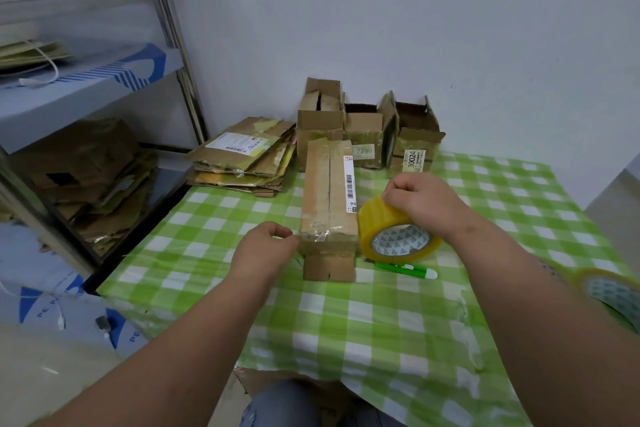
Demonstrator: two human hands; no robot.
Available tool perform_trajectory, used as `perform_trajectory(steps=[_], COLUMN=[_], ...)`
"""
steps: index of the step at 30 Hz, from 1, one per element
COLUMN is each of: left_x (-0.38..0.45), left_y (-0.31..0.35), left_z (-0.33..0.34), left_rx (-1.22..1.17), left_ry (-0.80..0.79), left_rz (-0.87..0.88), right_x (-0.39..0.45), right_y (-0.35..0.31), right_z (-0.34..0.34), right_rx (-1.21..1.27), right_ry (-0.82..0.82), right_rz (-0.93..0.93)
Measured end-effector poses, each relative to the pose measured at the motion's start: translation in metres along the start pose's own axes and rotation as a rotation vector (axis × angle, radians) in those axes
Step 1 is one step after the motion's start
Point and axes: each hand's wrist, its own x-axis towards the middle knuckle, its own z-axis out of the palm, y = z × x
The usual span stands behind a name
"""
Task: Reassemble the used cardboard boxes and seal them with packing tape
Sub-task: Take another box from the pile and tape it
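1. The left hand (265, 246) pinches the tape end at the near-left corner of the long cardboard box (329, 194) lying mid-table.
2. The right hand (420, 203) grips the tape roll (398, 236) beside it.
3. Step in hand, as judged: sealing. Next: draw the tape across and cut it with the green cutter (405, 269).
4. Count: two tape rolls, three open boxes (363, 128), one flattened stack (242, 160).

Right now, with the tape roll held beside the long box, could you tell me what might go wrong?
1. The right hand grips the tape roll while the left hand pinches at the near corner of the long box; the strip could wrinkle or stick to itself.
2. The box's near end flaps look unsealed, so tension could skew them.
3. The green cutter lies right under the roll and could be knocked off the table.
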Motion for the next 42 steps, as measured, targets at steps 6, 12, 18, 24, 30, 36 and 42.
perform_trajectory(steps=[6, 12, 18, 24, 30, 36, 42], left_x=[-0.004, -0.004, 0.003, 0.014, 0.015, 0.010, 0.007], left_y=[0.007, 0.010, 0.009, 0.002, -0.006, -0.009, -0.011], left_z=[-0.003, 0.000, -0.001, -0.005, -0.002, 0.006, 0.011], left_rx=[0.361, 0.415, 0.485, 0.478, 0.484, 0.378, 0.268], left_ry=[0.006, 0.000, 0.020, 0.000, 0.029, 0.014, -0.010], left_rz=[0.508, 0.627, 0.698, 0.851, 0.925, 0.828, 0.644], right_x=[0.000, -0.002, -0.014, -0.025, -0.024, -0.026, -0.023], right_y=[0.005, 0.008, 0.003, -0.002, -0.003, 0.007, 0.008], right_z=[0.001, 0.004, 0.023, 0.049, 0.059, 0.067, 0.074], right_rx=[-0.041, -0.169, -0.529, -0.795, -0.825, -0.779, -0.766], right_ry=[0.023, 0.103, 0.291, 0.211, 0.249, 0.303, 0.297], right_rz=[0.007, -0.032, -0.352, -0.295, -0.315, -0.401, -0.397])
